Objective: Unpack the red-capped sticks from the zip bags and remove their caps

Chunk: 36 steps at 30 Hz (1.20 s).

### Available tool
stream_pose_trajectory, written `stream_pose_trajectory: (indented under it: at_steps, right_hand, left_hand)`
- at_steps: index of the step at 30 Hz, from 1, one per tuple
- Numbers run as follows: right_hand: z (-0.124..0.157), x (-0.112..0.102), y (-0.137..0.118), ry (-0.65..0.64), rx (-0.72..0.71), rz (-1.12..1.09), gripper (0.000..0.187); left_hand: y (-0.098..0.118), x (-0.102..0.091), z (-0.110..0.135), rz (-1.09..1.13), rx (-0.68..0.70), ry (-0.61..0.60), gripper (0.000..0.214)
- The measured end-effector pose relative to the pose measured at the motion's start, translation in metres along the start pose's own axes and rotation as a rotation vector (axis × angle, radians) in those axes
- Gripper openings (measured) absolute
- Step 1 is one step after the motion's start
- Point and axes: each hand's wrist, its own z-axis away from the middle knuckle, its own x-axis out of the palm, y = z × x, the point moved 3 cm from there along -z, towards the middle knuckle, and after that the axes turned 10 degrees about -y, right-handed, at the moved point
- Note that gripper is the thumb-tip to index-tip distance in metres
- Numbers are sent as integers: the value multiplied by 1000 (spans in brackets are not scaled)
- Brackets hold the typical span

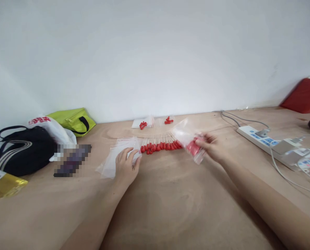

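My right hand (209, 145) pinches a clear plastic bag (185, 130) with red pieces inside, tilted above the table. My left hand (127, 163) rests over a stack of clear zip bags (110, 158), fingers curved and apart, holding nothing. Its thumb and index finger come close to the left end of a row of red-tipped sticks (160, 146). The sticks lie side by side, red ends toward me and pale thin ends toward the wall. What exactly the red tips are is too small to tell.
Behind the row lie two small bags with red pieces (143, 125) (168, 120). A white power strip (251, 133) with cables and adapters is on the right, a red bag (303, 95) beyond it. Black (32, 152) and lime-green bags (68, 119) stand left, near a pixelated dark object (73, 161).
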Motion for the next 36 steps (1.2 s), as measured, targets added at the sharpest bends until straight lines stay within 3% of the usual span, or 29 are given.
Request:
stream_pose_trajectory:
  at_steps: [4, 7, 9, 14, 18, 25, 30, 32, 36]
  right_hand:
    - [22, 60, 23, -505, 293, -5, 37]
    - [29, 81, 39, -628, 410, 20, 49]
    - [28, 85, 45, -596, 402, 42, 61]
    - [29, 73, 50, -408, 355, 9, 71]
    - [40, 70, 51, -441, 463, -102, 73]
    - [45, 84, 48, -294, 507, -31, 69]
    - [42, 88, 45, -248, 477, -37, 73]
    - [42, 89, 44, -262, 468, -34, 75]
    - [42, 89, 43, -292, 459, -38, 80]
  left_hand:
    - [13, 7, 3, 207, 47, -79, 24]
    - [19, 4, 4, 322, 48, -88, 24]
    - [28, -1, 5, 375, 113, -153, 24]
    - [61, -2, 17, 407, 385, -515, 47]
    - [69, 6, 23, 418, 387, -630, 55]
    - [71, 7, 22, 435, 306, -628, 46]
    - [73, 11, 7, 439, 225, -522, 32]
    - [73, 14, -3, 398, 289, -468, 31]
    - [76, 18, -18, 323, 569, -416, 29]
